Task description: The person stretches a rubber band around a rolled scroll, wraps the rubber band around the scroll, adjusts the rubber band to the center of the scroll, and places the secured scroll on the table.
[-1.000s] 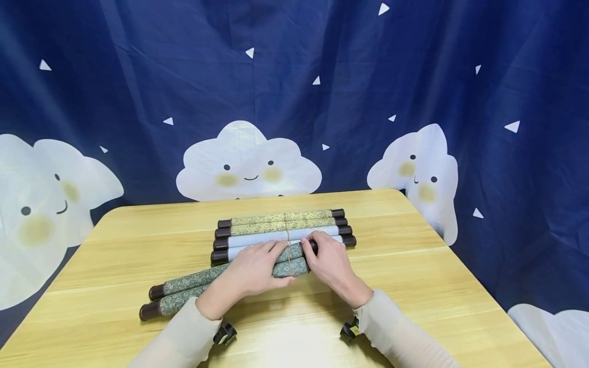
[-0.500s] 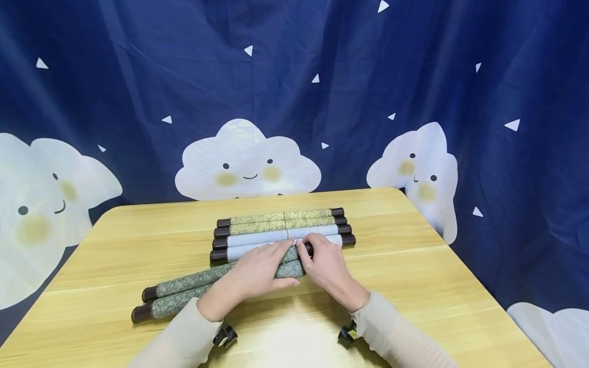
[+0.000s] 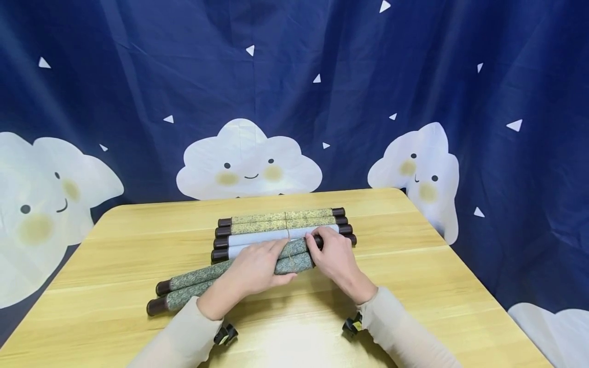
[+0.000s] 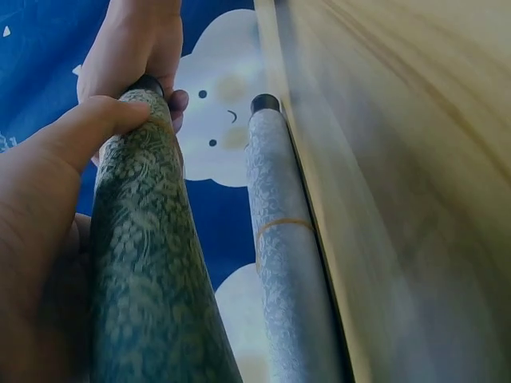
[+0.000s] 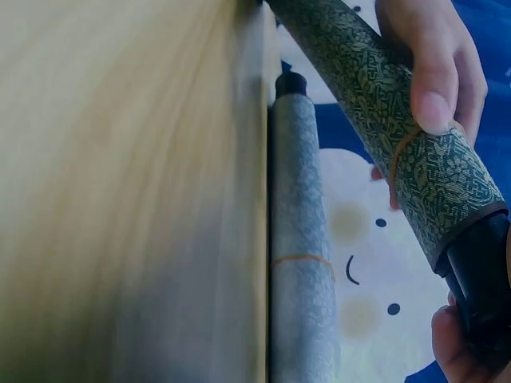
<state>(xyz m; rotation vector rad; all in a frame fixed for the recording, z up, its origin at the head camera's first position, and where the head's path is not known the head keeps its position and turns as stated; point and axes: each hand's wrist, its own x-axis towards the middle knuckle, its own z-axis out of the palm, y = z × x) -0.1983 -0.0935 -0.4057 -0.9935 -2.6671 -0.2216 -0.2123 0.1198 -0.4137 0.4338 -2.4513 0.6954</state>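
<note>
Both hands hold a rolled scroll in green patterned fabric [image 3: 193,278], its two rolls lying side by side with dark brown end knobs. It slants, left end nearer me, and appears raised off the table in the wrist views. My left hand [image 3: 257,267] grips it right of its middle, thumb beside a thin tan band [image 5: 397,171]. My right hand [image 3: 335,258] grips the dark knobs [image 5: 483,271] at its right end. Just behind, partly hidden by the hands, lies a pale blue scroll [image 3: 257,238]. A yellow patterned scroll [image 3: 262,225] lies beyond that, also banded.
The light wooden table [image 3: 414,286] reaches back to a dark blue curtain [image 3: 294,61] printed with white clouds. Black wrist cameras [image 3: 225,334] sit below both sleeves.
The green scroll shifts slightly left, then moves back right and a little away from me, with both hands still gripping it. The blue and yellow scrolls stay in place.
</note>
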